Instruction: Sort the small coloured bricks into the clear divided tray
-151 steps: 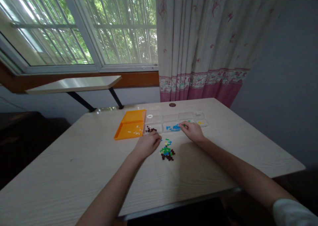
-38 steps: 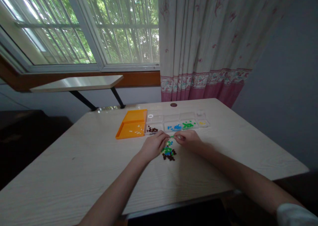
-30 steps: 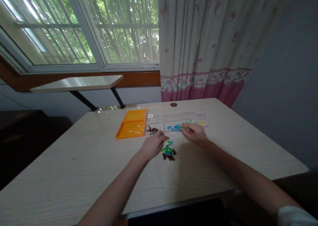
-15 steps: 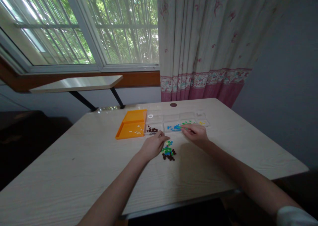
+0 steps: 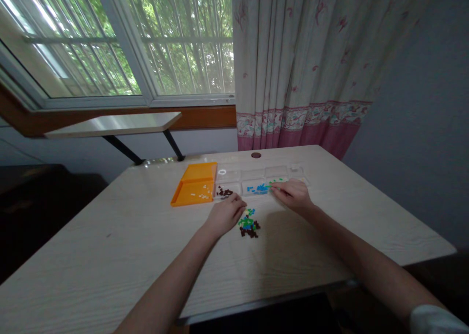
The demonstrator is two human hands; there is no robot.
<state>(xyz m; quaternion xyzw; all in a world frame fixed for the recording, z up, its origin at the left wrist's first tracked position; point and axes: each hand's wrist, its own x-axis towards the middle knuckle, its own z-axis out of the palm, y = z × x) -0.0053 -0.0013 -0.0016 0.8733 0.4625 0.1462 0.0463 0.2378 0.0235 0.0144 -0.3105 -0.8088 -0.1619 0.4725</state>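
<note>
A small pile of mixed beads (image 5: 248, 223), green, blue and dark brown, lies on the wooden table (image 5: 110, 246). My left hand (image 5: 224, 215) rests curled beside the pile's left edge, fingers closed. My right hand (image 5: 294, 195) reaches over the clear compartment box (image 5: 256, 173), fingertips pinched above the compartment with green beads; what they hold is too small to see. The box also has brown beads (image 5: 223, 192) and blue beads (image 5: 258, 189) in separate compartments.
An orange tray (image 5: 194, 183) with a few white beads sits left of the clear box. A small brown round thing (image 5: 255, 155) lies near the table's far edge. A window and a folding shelf (image 5: 113, 123) are behind, a curtain (image 5: 293, 65) at right.
My right hand went from the bead pile up to the clear box and now sits slightly further right over the green compartment. My left hand has barely moved.
</note>
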